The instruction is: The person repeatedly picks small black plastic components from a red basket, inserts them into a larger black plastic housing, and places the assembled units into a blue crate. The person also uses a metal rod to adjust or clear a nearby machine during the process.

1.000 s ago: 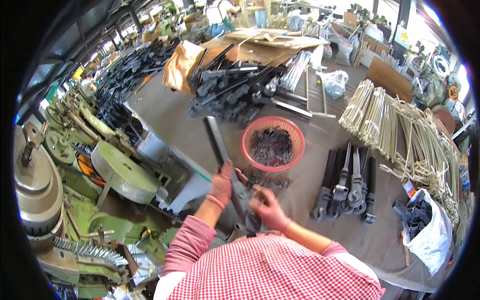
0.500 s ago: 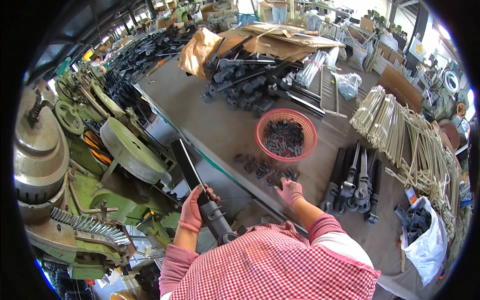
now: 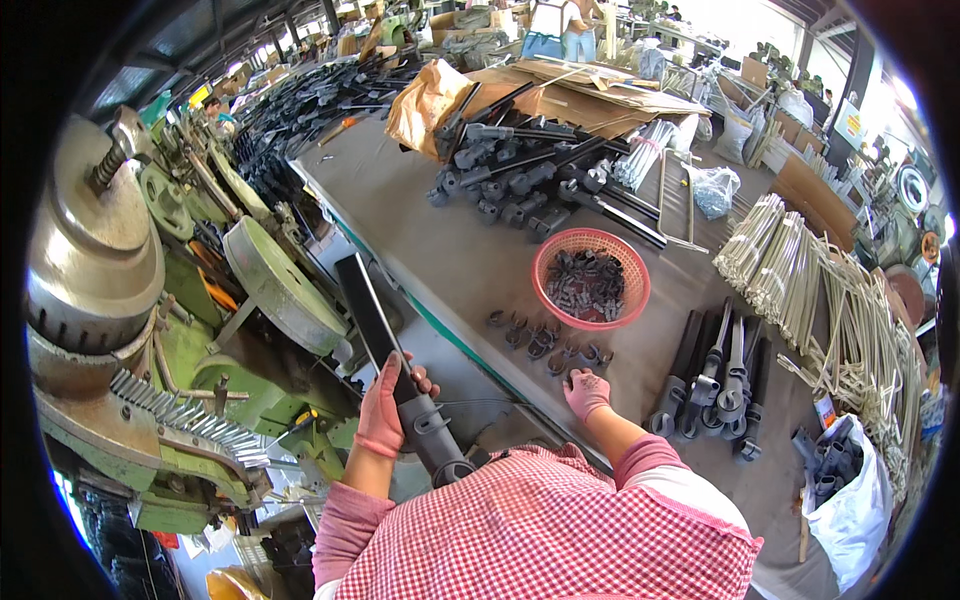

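My left hand (image 3: pixel 381 410), pink glove, has its grip wrapped round a long dark flat bar (image 3: pixel 375 325) w/ a black fitting at its near end; the bar slants up & away from me, off the desk's left edge, over the gap by the green machine (image 3: pixel 270 290). The bar's lower end is partly hidden behind my checked shirt, so I can't make out how it ends. My right hand (image 3: pixel 586 391), also pink-gloved, lies fingers spread on the grey desk (image 3: pixel 420 220), grip loose & holding nothing I can see; fingertips sit just beside a scatter of small dark clips (image 3: pixel 540 340). Beyond them stands a red mesh basket (image 3: pixel 592 278) w/ more such pieces inside, too small to tell apart. To the right lies a row of black clamp-ended bars (image 3: pixel 715 375), then bundles of pale rods (image 3: pixel 820 290). A white bag (image 3: pixel 850 500) at the far right is cut off by the dark rim. Far end of desk: pile of black tubes (image 3: pixel 520 175) & flat cardboard (image 3: pixel 590 90). The room is a crowded workshop; its back is bright & blurry.
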{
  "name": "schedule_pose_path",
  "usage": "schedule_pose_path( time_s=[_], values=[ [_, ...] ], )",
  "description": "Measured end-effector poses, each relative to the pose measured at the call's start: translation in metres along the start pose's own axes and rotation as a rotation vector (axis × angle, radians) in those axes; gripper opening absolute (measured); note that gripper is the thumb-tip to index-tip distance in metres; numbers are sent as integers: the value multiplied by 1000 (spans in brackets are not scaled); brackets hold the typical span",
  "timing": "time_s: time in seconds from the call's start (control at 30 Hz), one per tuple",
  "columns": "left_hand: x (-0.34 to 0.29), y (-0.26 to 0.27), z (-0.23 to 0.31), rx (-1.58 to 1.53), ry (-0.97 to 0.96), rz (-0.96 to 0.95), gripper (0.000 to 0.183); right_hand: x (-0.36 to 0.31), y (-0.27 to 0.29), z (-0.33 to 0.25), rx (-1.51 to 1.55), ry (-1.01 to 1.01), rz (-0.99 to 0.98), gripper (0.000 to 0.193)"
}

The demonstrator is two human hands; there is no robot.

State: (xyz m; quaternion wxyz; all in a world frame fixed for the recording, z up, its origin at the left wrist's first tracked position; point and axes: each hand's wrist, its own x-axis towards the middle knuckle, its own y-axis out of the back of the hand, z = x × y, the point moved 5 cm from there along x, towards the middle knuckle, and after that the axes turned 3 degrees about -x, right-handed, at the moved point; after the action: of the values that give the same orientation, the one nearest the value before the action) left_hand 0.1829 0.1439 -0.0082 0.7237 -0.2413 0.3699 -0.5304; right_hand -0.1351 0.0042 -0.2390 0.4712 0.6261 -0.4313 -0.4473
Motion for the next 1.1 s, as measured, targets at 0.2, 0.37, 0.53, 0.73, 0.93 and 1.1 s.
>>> schedule_pose_path(
  time_s=[0.2, 0.37, 0.53, 0.73, 0.93, 1.1],
  values=[
    [-4, -9, 13, 70, 35, -80, 31, -30, -4, 10, 88, -45, 21, 31],
    [-3, -13, 19, -11, -34, -206, 34, -50, 76, -67, 1335, 369, -290, 24],
    [-3, -6, 17, 46, -46, -121, 44, -70, 193, -173, 1253, 859, -538, 27],
    [-29, 11, 30, -30, -118, -134, 42, -97, 199, -240, 1322, 573, -727, 20],
    [-53, 63, 42, -271, -215, -39, 34, -120, 171, -282, 1193, 433, -651, 34],
    [-73, 127, 42, -426, -438, 401, 32, -142, 161, -335, 478, 903, -308, 84]
  ],
)
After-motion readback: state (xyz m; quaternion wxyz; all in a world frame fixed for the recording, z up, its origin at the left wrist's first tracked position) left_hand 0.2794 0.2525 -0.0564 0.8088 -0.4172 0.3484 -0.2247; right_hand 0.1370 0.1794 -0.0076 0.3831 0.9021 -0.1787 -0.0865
